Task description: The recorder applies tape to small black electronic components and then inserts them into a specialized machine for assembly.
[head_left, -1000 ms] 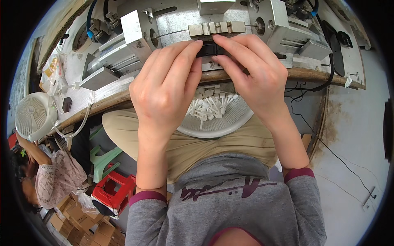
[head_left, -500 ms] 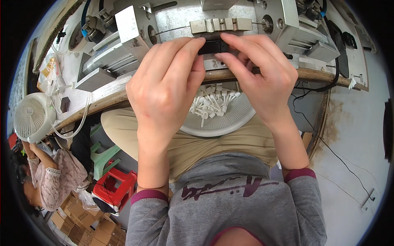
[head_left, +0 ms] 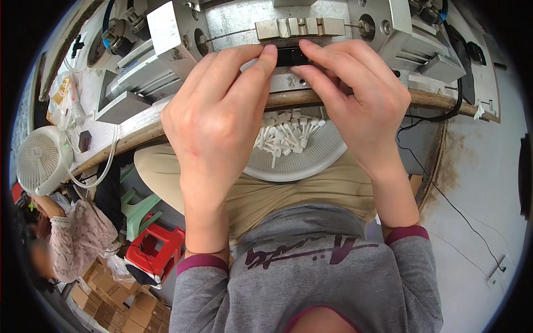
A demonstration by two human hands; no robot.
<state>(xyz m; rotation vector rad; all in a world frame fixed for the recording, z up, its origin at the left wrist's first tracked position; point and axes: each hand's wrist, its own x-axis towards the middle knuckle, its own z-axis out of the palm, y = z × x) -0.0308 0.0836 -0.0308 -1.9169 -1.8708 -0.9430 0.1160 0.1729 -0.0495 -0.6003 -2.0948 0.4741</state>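
Note:
Between my two hands is a small black rectangular plastic part (head_left: 290, 56), just in front of a metal block with slots (head_left: 300, 28) on the machine fixture. My left hand (head_left: 219, 111) pinches the part's left end with thumb and fingertips. At the other end, my right hand (head_left: 358, 89) grips it between thumb and forefinger, the other fingers curled behind. The fingertips hide both ends of the part. Below my hands, a white perforated basket (head_left: 300, 173) rests on my lap, with several small white plastic pieces (head_left: 286, 133) in it.
Metal slide assemblies (head_left: 141, 77) flank the fixture on the left, with more (head_left: 413, 55) on the right. A wooden table edge (head_left: 150, 136) runs below it. A white fan (head_left: 41, 158) stands at left, near a seated person (head_left: 83, 233), a red stool (head_left: 155, 252) and cardboard boxes (head_left: 122, 294).
Both hands have shifted slightly up and apart around the black part, which stays held near the metal block. The seated person at left has moved an arm. The view has tilted a little.

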